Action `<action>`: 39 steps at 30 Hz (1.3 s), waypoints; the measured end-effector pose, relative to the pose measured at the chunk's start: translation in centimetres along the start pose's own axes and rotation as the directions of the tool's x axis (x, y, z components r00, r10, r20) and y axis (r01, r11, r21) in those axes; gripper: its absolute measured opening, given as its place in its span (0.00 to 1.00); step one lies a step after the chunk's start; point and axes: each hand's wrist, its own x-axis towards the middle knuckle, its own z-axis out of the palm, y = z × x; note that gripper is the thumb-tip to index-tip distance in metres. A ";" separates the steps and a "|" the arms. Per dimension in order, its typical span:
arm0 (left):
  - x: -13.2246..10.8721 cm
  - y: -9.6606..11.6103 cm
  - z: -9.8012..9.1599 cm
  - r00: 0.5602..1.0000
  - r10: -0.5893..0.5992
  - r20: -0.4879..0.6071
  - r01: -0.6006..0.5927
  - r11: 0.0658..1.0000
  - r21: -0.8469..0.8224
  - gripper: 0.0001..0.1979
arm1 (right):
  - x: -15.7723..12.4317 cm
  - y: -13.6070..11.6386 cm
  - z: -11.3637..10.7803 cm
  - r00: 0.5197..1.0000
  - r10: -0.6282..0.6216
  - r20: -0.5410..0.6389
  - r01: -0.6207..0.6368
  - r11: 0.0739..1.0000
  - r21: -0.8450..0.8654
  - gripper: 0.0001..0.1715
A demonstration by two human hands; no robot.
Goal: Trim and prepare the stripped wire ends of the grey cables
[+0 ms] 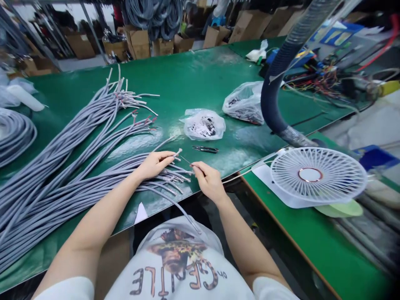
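Note:
My left hand (155, 165) rests over the near bundle of grey cables (103, 183). Its thumb and fingers pinch one grey cable close to its pale stripped end (178, 152). Just to the right, the fingertips of my right hand (208, 180) are closed on a thin wire-like piece (186, 160) that points toward that cable end; whether it is a strand or a slim tool I cannot tell. Several other stripped ends (175, 181) fan out below both hands. Small black thread snips (205, 149) lie on the green table beyond my right hand.
A second cable bundle (78, 121) lies at left, beside a coil (14, 135). Bags of small parts (204, 125) (245, 102) sit farther back. A dark flexible duct (273, 91) hangs at right above a white fan (318, 177). The table's front edge runs under my forearms.

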 end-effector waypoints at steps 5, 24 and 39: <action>-0.2 -0.1 0.1 0.999 0.037 -0.003 -0.037 0.997 0.071 0.22 | -0.5 0.0 0.7 0.999 0.022 -0.036 -0.023 0.999 -0.041 0.17; -0.3 -0.4 0.4 0.999 0.043 0.007 -0.044 0.989 0.140 0.21 | -0.3 -0.1 0.6 0.999 0.012 -0.049 -0.012 1.000 -0.009 0.18; -0.3 -0.2 0.3 0.996 0.073 0.046 -0.078 0.987 0.138 0.20 | 0.2 0.3 1.1 0.999 -0.013 -0.048 0.013 1.000 -0.009 0.16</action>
